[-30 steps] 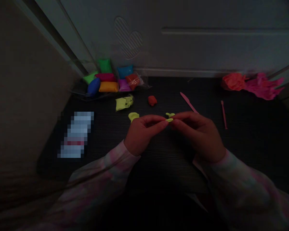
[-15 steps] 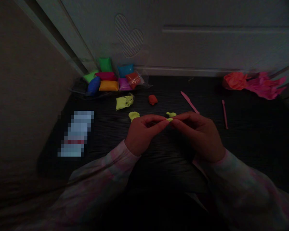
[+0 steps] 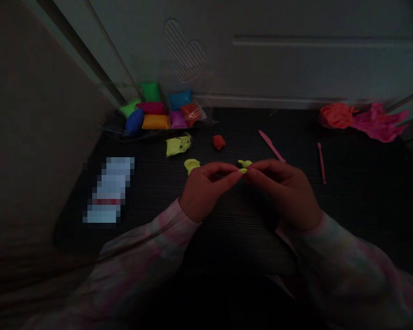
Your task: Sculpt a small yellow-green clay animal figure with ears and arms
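Observation:
Between the fingertips of both hands is a small piece of yellow modelling clay (image 3: 242,171). My left hand (image 3: 206,189) pinches it from the left with thumb and forefinger. On the other side, my right hand (image 3: 287,190) grips it the same way; its lower fingers are curled in. Just behind the fingertips lies a yellow clay shape (image 3: 246,163) with a small knob, partly hidden by my right hand. A flattened yellow clay lump (image 3: 192,165) rests beside my left knuckles. Farther back sit a red clay lump (image 3: 219,142) and a torn yellow clay packet (image 3: 178,145).
A clear bag of several coloured clay packets (image 3: 155,122) stands at the back left. A pink plastic knife (image 3: 271,145) and a pink modelling stick (image 3: 321,163) lie right. Crumpled pink wrapping (image 3: 378,123) is at the far right. A blurred bright screen (image 3: 110,190) lies left.
Both hands stay nearly in place, still pinching the yellow clay. Less of the held piece shows between the fingertips than a second ago. The view shifts slightly.

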Motion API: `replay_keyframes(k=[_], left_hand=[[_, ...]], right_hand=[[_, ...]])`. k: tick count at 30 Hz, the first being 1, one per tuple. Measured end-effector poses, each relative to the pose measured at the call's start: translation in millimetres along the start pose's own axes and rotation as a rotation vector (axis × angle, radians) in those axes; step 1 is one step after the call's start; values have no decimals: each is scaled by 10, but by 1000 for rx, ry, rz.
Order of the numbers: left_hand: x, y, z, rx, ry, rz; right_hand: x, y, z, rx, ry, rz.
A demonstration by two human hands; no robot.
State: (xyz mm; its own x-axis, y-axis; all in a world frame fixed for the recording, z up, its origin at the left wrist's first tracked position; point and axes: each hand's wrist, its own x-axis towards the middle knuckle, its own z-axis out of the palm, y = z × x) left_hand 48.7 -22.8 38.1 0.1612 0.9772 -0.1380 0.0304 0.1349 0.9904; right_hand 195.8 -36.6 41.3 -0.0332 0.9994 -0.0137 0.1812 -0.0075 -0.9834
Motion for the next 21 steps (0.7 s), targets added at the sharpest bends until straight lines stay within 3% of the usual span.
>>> replay_keyframes(k=[6, 16, 18, 21], left_hand=[[5, -63, 11, -123, -18, -19], [18, -55, 4, -71, -46, -18], [25, -69, 6, -47, -52, 12], [40, -119, 13, 98, -6, 72]], right_hand=[[11, 3, 2, -1, 5, 10], [-14, -25, 31, 5, -8, 9], [18, -8, -3, -12, 22, 1], [106, 62, -93, -18, 169, -27]])
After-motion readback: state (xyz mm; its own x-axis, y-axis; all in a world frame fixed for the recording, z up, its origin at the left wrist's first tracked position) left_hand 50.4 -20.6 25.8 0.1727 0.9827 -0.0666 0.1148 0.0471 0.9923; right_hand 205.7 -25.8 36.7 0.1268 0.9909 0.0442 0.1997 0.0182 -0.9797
